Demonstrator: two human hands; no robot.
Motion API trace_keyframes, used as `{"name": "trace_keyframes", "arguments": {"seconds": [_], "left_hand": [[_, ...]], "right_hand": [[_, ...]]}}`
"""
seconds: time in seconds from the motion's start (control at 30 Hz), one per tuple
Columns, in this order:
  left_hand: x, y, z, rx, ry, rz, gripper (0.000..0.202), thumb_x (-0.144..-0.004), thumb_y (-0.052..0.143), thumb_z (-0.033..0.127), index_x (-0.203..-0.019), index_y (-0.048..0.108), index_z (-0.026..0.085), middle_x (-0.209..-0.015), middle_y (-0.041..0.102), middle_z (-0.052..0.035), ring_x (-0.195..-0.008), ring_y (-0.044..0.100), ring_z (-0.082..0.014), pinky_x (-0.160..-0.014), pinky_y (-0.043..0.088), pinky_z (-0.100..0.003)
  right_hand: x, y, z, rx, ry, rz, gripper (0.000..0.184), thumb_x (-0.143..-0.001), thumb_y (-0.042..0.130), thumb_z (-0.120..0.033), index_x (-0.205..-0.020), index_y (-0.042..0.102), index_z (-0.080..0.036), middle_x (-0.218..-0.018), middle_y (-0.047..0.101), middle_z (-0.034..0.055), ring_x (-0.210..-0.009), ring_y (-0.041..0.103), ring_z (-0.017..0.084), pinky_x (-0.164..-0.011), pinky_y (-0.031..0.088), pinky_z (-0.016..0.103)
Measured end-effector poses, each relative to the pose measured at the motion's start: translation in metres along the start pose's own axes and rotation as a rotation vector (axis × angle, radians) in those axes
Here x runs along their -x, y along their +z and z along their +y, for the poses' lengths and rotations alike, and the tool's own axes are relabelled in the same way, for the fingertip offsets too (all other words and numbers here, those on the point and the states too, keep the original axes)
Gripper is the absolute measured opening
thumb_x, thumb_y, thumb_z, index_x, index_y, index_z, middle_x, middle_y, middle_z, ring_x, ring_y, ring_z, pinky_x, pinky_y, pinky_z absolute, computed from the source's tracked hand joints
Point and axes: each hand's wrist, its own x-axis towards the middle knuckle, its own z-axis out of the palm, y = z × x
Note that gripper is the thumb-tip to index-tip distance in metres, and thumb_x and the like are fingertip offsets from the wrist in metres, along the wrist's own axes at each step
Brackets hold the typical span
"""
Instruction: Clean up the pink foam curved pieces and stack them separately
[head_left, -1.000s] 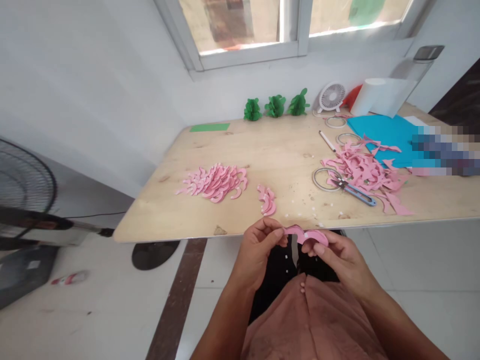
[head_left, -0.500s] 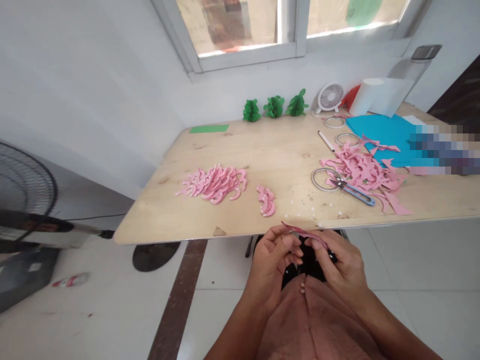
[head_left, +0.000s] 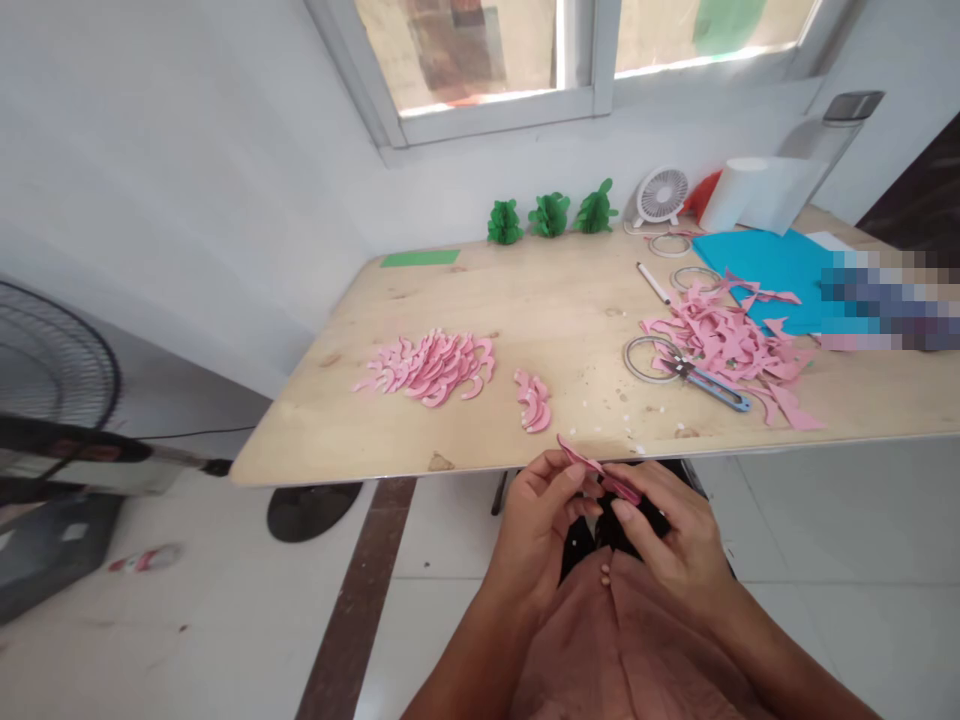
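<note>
Just over the table's front edge, my left hand (head_left: pixel 541 510) pinches one end of a pink paper cutout (head_left: pixel 621 488) between thumb and fingers. The other end rests against the fingers of my right hand (head_left: pixel 679 525), whose thumb is a little below it. Whether the cutout is one layer or several, I cannot tell. A small stack of pink curved cutouts (head_left: pixel 533 402) lies on the table beyond my left hand. Farther left is a large pile of similar pink pieces (head_left: pixel 435 366) with pale tips.
Pink paper scraps (head_left: pixel 731 335), a blue-handled cutter (head_left: pixel 716 388) and a tape ring (head_left: pixel 645 360) lie to the right, beside blue sheets (head_left: pixel 780 270). Green paper ornaments (head_left: pixel 549 214) and a small white fan (head_left: pixel 661 195) stand along the wall. A pen (head_left: pixel 652 283) lies nearby.
The pink cutout has turned in my hands, so more of its flat face shows at the right end. My right thumb has moved away from it, downward.
</note>
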Motion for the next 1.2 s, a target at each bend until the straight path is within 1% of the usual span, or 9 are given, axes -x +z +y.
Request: {"name": "trace_keyframes", "arguments": {"seconds": [0.13,0.23,0.4,0.53,0.7,0.77,0.87,1.03,1.2], "left_hand": [[-0.0014,-0.0023,0.0020,-0.025,-0.004,-0.001,0.016,-0.071,0.075,0.023,-0.080,0.066,0.013,-0.076,0.066,-0.0045,-0.069,0.060,-0.0127,-0.062,0.049,-0.022],[-0.0022,-0.0028,0.0028,-0.029,-0.007,-0.005,0.017,-0.070,0.076,0.023,-0.079,0.066,0.013,-0.074,0.065,-0.0037,-0.068,0.059,-0.0122,-0.062,0.048,-0.022],[-0.0040,-0.0031,0.0034,-0.040,-0.001,-0.010,0.018,-0.069,0.076,0.025,-0.078,0.066,0.013,-0.072,0.065,-0.0031,-0.065,0.059,-0.0122,-0.062,0.047,-0.023],[-0.0056,-0.0045,0.0032,-0.073,0.002,-0.001,0.021,-0.069,0.076,0.028,-0.078,0.066,0.013,-0.070,0.065,-0.0037,-0.063,0.058,-0.0129,-0.061,0.046,-0.024],[-0.0035,-0.0045,0.0018,-0.140,0.060,-0.009,0.018,-0.071,0.075,0.026,-0.081,0.067,0.014,-0.075,0.065,-0.0027,-0.068,0.058,-0.0126,-0.067,0.046,-0.024],[-0.0023,-0.0042,0.0010,-0.173,0.082,-0.029,0.020,-0.070,0.076,0.024,-0.085,0.067,0.015,-0.081,0.066,-0.0027,-0.073,0.059,-0.0129,-0.071,0.046,-0.025],[-0.0019,-0.0045,-0.0002,-0.208,0.077,-0.064,0.026,-0.067,0.078,0.021,-0.089,0.066,0.016,-0.088,0.067,-0.0040,-0.079,0.060,-0.0147,-0.077,0.046,-0.026],[-0.0029,-0.0050,-0.0008,-0.224,0.068,-0.073,0.028,-0.066,0.078,0.020,-0.090,0.066,0.017,-0.090,0.067,-0.0052,-0.083,0.060,-0.0166,-0.078,0.046,-0.027],[-0.0029,-0.0050,-0.0011,-0.230,0.071,-0.078,0.027,-0.065,0.078,0.019,-0.089,0.066,0.017,-0.091,0.067,-0.0053,-0.083,0.060,-0.0170,-0.080,0.046,-0.028]], "right_hand": [[-0.0026,-0.0022,-0.0053,-0.140,0.165,-0.003,0.017,-0.091,0.051,-0.026,-0.100,0.065,-0.022,-0.093,0.070,0.0051,-0.084,0.065,0.019,-0.073,0.050,0.029],[-0.0056,-0.0029,-0.0077,-0.167,0.234,-0.027,0.017,-0.091,0.052,-0.029,-0.092,0.066,-0.021,-0.087,0.070,0.0047,-0.079,0.064,0.019,-0.071,0.049,0.028],[-0.0078,-0.0036,-0.0068,-0.236,0.262,-0.063,0.020,-0.091,0.051,-0.032,-0.089,0.067,-0.020,-0.083,0.069,0.0050,-0.078,0.062,0.019,-0.070,0.047,0.029],[-0.0071,-0.0043,-0.0051,-0.310,0.318,-0.087,0.023,-0.091,0.051,-0.035,-0.088,0.068,-0.020,-0.082,0.068,0.0045,-0.077,0.061,0.019,-0.069,0.047,0.029],[-0.0068,-0.0036,-0.0061,-0.382,0.381,-0.103,0.024,-0.090,0.052,-0.036,-0.085,0.068,-0.019,-0.078,0.065,0.0032,-0.075,0.059,0.018,-0.069,0.046,0.028],[-0.0066,-0.0028,-0.0063,-0.405,0.391,-0.099,0.024,-0.090,0.052,-0.036,-0.085,0.067,-0.019,-0.079,0.065,0.0033,-0.075,0.059,0.018,-0.070,0.046,0.028],[-0.0055,-0.0016,-0.0056,-0.425,0.419,-0.082,0.024,-0.089,0.053,-0.037,-0.082,0.066,-0.019,-0.079,0.065,0.0032,-0.074,0.059,0.018,-0.069,0.047,0.027],[-0.0031,0.0008,-0.0027,-0.505,0.485,-0.076,0.027,-0.087,0.056,-0.042,-0.079,0.067,-0.019,-0.075,0.064,0.0028,-0.071,0.059,0.018,-0.064,0.048,0.026],[-0.0005,0.0052,0.0015,-0.621,0.536,-0.025,0.024,-0.086,0.059,-0.041,-0.085,0.069,-0.019,-0.075,0.065,0.0028,-0.074,0.059,0.018,-0.069,0.047,0.028]]}}
